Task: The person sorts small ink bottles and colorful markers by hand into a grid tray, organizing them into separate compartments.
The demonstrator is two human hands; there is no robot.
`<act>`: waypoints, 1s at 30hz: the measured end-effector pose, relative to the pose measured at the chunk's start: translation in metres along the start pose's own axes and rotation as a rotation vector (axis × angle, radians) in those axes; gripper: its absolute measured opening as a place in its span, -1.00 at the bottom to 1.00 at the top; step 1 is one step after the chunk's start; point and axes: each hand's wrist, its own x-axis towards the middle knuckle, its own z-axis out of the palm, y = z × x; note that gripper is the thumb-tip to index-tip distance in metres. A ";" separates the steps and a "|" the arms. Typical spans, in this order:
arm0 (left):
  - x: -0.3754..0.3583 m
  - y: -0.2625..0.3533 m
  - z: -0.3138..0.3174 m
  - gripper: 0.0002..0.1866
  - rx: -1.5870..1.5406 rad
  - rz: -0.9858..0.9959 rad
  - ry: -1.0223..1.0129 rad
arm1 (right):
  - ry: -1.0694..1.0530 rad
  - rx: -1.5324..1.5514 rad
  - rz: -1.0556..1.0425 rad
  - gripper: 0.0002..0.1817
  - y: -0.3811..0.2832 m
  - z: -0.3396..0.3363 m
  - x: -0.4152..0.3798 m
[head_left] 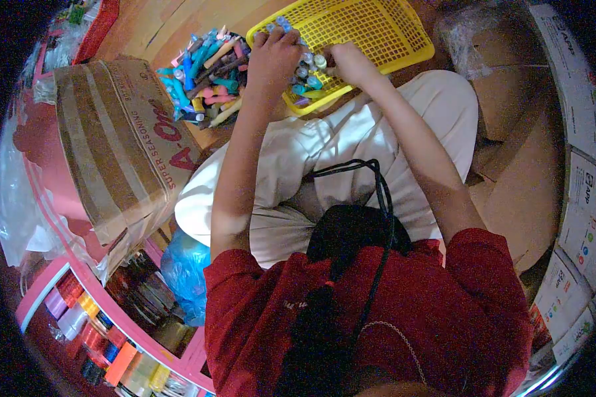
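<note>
My left hand (275, 61) is over the near left corner of a yellow plastic basket (398, 36), its fingers curled downward. Those fingertips and whatever they grip are hidden. In the basket's left end lies a cluster of small cylindrical pieces (304, 69) with clear, white, teal and purple ends, perhaps pens or crayons. My right hand (352, 63) reaches in from the right, fingers bent close to a whitish round end (320, 61). What it pinches cannot be made out. Left of my left hand sits a heap of colourful crayon-like sticks (208, 73) in blue, teal, pink, brown and tan.
A taped cardboard box (106, 145) stands at left, near a blue plastic bag (187, 268). A pink-edged shelf (139, 344) holds colourful rolls at lower left. On the right are flattened brown cardboard (520, 198) and stacked white boxes (579, 192). My crossed legs border the basket.
</note>
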 end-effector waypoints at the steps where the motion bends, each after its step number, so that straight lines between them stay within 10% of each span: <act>1: -0.001 0.000 0.001 -0.88 -0.018 -0.008 0.029 | -0.018 0.025 0.015 -0.72 0.000 0.000 0.000; 30: -0.003 0.000 0.008 -0.81 -0.094 -0.036 -0.106 | 0.002 0.016 -0.014 -0.73 -0.003 0.008 0.001</act>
